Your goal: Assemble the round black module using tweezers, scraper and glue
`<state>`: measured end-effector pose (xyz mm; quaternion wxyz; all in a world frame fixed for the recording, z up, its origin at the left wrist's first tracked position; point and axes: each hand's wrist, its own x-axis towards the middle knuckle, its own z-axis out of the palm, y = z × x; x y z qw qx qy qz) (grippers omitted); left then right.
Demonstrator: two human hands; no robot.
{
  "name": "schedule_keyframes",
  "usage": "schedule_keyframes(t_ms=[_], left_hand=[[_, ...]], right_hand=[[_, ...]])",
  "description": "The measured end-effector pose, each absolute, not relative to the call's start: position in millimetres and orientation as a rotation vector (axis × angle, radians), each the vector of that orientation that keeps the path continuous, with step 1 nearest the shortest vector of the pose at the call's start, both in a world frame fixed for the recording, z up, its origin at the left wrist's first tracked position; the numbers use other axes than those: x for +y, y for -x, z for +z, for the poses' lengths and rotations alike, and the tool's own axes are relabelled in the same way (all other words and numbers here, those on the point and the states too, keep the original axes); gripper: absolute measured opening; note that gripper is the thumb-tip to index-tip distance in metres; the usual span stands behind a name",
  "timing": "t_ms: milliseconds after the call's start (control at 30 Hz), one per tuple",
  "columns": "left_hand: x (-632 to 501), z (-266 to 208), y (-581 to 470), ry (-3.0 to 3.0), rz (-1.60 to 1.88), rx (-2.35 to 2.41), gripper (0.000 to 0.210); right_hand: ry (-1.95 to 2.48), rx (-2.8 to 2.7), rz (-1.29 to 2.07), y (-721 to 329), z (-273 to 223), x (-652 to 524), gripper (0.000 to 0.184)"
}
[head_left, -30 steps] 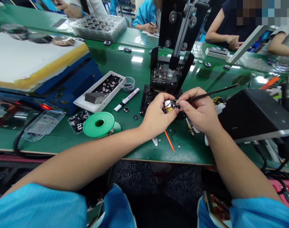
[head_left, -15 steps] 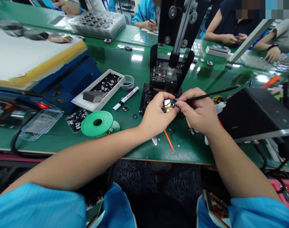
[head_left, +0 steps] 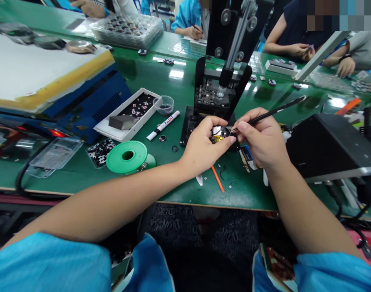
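- Along the near edge of the green bench (head_left: 179,192), an orange stick (head_left: 217,178) and tiny loose bits; best kept out from under both wrists.
- Just beyond, left hand (head_left: 205,140) curled, with thumb and fingers pinching a small round device (head_left: 217,131) by its sides, white and yellow parts facing up. For good work, a firm yet light grip, with fingertips clear of the inner parts.
- Opposite, right hand (head_left: 263,136) pinching a slim dark tool (head_left: 275,110) low, close to its tip, with the shaft slanted up and away. Probably a sound hold for fine control; better with small finger movements than with the wrist.
- At the device's right side, tool tip very near; contact too small to tell.
- Directly behind, black press (head_left: 214,101); knuckles best clear of its base.
- Across the bench, co-worker's blue sleeve (head_left: 182,19), well apart.
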<state>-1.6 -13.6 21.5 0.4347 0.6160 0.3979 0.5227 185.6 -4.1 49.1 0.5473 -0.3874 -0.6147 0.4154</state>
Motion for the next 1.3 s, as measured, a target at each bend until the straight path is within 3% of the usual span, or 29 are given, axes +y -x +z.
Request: schedule_keyframes(t_ms=[400,667,1300], left_hand=[[-12.8,19.9,2.7,-1.533,1.329,1.008,0.033],[-14.5,26.9,3.2,-1.557,1.322,1.092,0.022],[-13.9,29.6,0.7,-1.534,1.32,1.111,0.015]], right_hand=[[0.882,-1.328,1.235,-183.5,53.6,-5.1,0.048],[0.887,-1.257,1.219,-182.7,56.9,-5.9,0.042],[0.916,-1.382,1.125,-182.7,52.5,-5.9,0.047]])
